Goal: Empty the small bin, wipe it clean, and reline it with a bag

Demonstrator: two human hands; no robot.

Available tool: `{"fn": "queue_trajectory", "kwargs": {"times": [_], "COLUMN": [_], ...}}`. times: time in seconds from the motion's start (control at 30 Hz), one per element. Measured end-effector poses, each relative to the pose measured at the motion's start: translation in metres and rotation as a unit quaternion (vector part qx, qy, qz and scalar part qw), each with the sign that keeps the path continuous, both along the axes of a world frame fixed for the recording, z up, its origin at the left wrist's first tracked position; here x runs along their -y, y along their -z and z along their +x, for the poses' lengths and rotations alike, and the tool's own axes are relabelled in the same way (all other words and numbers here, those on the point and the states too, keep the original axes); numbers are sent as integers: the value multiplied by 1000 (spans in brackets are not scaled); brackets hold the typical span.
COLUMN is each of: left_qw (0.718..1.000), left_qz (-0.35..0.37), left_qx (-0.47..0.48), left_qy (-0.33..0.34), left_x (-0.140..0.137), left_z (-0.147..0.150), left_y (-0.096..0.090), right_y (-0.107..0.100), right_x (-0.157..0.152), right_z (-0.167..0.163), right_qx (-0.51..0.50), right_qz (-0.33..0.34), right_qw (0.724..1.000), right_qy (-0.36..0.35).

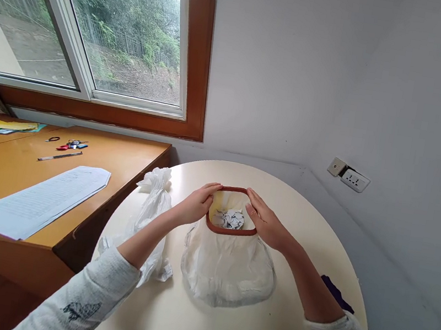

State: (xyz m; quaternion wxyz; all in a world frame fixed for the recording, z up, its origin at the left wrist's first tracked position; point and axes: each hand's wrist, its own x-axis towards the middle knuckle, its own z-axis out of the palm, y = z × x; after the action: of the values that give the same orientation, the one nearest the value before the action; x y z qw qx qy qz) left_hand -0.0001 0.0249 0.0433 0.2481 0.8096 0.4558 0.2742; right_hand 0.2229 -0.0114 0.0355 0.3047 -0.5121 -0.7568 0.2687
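Note:
A small trash can stands on the round table, its brown rim (230,232) facing up. Crumpled white paper (232,219) lies inside it. A translucent white plastic bag (227,278) lines the can, and its loose edge hangs down outside and spreads onto the tabletop. My left hand (196,204) is closed on the left side of the rim, fingers curled at the edge. On the right side, my right hand (268,221) grips the rim, with its thumb reaching over the opening. The can's body is hidden by the bag.
A knotted white plastic bag (153,204) lies left of the can on the cream round table (240,172). Something dark purple (336,292) is by my right forearm. The wooden desk (130,156) at left holds papers (43,198), a pen (59,156) and keys (73,145).

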Motion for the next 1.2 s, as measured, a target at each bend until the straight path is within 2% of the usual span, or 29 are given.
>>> {"fn": "queue_trajectory", "kwargs": {"times": [0.17,0.6,0.8,1.0,1.2], "left_qw": [1000,1000,1000,995,995], "left_qz": [-3,0,-11,-1,-21], "left_qx": [1,7,17,40,24], "left_qy": [5,1,-12,-95,-96], "left_x": [0,-2,1,9,11], "left_z": [0,-1,1,3,2], "left_y": [1,4,3,12,9], "right_y": [5,5,2,11,13], "right_x": [-1,-3,2,2,3], "right_z": [0,1,-2,0,1], "right_qx": [-10,73,84,54,68], "right_qz": [-18,34,33,35,17], "right_qw": [1000,997,996,989,992], "right_qy": [0,-13,-11,132,102]}}
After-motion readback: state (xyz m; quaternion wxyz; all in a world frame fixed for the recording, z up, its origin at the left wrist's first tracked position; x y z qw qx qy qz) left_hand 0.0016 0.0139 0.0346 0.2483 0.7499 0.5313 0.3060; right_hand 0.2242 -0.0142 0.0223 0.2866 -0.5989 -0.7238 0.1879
